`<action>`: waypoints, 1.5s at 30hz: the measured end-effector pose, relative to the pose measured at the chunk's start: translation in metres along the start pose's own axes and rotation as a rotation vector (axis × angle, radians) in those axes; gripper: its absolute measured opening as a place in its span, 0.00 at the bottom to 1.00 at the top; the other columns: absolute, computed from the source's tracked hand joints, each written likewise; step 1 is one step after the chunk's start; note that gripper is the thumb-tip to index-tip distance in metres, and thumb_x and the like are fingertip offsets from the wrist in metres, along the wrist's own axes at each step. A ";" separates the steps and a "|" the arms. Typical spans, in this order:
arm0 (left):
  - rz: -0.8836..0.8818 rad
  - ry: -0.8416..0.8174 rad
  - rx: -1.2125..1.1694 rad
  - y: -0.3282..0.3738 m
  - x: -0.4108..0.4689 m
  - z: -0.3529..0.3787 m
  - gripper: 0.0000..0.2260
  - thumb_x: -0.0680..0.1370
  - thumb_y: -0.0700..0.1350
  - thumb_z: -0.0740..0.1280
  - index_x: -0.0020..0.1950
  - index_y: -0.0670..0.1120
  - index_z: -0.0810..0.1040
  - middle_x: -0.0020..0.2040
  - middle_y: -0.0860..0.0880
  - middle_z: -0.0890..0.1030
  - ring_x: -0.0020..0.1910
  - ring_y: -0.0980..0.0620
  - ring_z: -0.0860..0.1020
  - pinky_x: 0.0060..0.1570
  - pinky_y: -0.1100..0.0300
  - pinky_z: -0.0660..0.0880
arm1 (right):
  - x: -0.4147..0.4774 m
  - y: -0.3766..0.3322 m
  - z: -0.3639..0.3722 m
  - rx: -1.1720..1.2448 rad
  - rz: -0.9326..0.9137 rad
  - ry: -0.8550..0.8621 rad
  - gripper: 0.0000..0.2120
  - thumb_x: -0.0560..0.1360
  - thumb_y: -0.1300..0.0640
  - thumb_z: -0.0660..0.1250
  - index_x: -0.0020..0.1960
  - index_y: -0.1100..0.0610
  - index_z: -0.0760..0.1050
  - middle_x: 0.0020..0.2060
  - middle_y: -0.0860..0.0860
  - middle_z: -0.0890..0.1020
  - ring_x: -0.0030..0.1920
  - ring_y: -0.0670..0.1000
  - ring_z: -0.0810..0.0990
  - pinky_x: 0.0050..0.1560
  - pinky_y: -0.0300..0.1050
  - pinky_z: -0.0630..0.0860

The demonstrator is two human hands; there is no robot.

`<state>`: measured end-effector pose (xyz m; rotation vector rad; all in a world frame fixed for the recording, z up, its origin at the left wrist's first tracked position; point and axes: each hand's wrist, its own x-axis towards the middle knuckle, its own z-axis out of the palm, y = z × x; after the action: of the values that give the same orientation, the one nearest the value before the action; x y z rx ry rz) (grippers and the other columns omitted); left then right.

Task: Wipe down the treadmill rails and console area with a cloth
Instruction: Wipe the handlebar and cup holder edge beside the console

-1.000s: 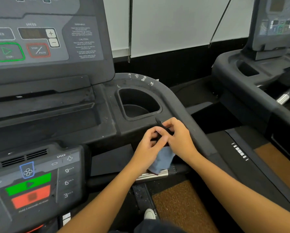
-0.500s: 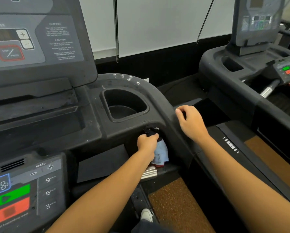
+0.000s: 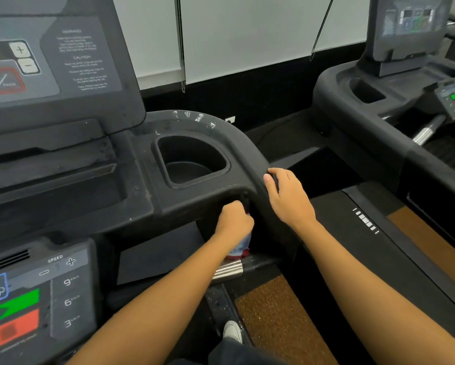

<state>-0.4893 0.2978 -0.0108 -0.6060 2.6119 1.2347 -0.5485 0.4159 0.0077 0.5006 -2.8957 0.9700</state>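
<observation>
Two hands at console's right corner. Far left: speed keypad (image 3: 63,285), untouched. Cup holder (image 3: 192,159) sunk in console deck (image 3: 131,185), white specks on rim behind it. Left hand (image 3: 234,219) fisted under deck's corner, fingers closed on blue cloth (image 3: 241,246); cloth hangs below fist, just above chrome grip bar (image 3: 227,270). Right hand (image 3: 289,198) on side rail (image 3: 245,146), fingers curled over its far edge, bracing. Step, likely: wiping corner's underside. Next: bring cloth up onto rail and specked rim; right hand must clear path.
</observation>
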 end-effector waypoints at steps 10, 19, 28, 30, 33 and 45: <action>0.045 -0.028 0.261 0.024 0.001 0.001 0.14 0.77 0.37 0.61 0.63 0.39 0.71 0.59 0.41 0.76 0.56 0.43 0.76 0.50 0.56 0.73 | -0.001 -0.003 0.000 -0.030 -0.008 0.010 0.19 0.80 0.47 0.55 0.66 0.57 0.70 0.63 0.52 0.74 0.61 0.51 0.73 0.58 0.40 0.68; -0.014 -0.020 0.207 0.021 0.008 -0.009 0.10 0.78 0.38 0.61 0.58 0.38 0.73 0.54 0.42 0.78 0.50 0.45 0.77 0.42 0.60 0.69 | -0.001 -0.003 -0.001 -0.062 -0.011 -0.006 0.20 0.80 0.46 0.54 0.66 0.57 0.69 0.63 0.53 0.73 0.60 0.52 0.73 0.56 0.43 0.69; 0.134 -0.154 0.071 0.007 0.006 -0.022 0.05 0.75 0.44 0.65 0.47 0.43 0.76 0.44 0.46 0.79 0.45 0.47 0.78 0.46 0.55 0.75 | 0.000 -0.002 -0.001 -0.066 -0.021 -0.032 0.22 0.80 0.45 0.54 0.66 0.57 0.68 0.64 0.54 0.72 0.61 0.54 0.73 0.59 0.49 0.71; 0.168 -0.178 0.006 0.007 0.006 -0.041 0.08 0.73 0.45 0.68 0.47 0.41 0.77 0.43 0.45 0.80 0.44 0.47 0.78 0.45 0.55 0.74 | 0.000 -0.002 -0.001 -0.047 -0.014 -0.036 0.22 0.80 0.45 0.53 0.66 0.57 0.68 0.64 0.54 0.72 0.62 0.54 0.72 0.60 0.50 0.70; 0.229 0.057 -0.229 0.016 0.000 -0.066 0.13 0.74 0.46 0.69 0.57 0.46 0.73 0.46 0.50 0.80 0.47 0.54 0.78 0.47 0.60 0.75 | 0.000 -0.002 -0.001 -0.023 -0.013 -0.037 0.23 0.79 0.44 0.53 0.66 0.58 0.68 0.64 0.55 0.72 0.62 0.55 0.72 0.61 0.52 0.70; 0.182 0.415 0.619 -0.003 0.028 -0.042 0.26 0.81 0.56 0.51 0.76 0.45 0.54 0.76 0.37 0.40 0.75 0.36 0.44 0.72 0.42 0.45 | 0.000 -0.002 -0.001 0.018 -0.016 -0.022 0.22 0.79 0.43 0.52 0.64 0.55 0.70 0.63 0.53 0.72 0.60 0.53 0.73 0.60 0.50 0.70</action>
<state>-0.5129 0.2562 0.0043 -0.5483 3.2147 0.2865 -0.5476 0.4150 0.0097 0.5377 -2.9005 0.9949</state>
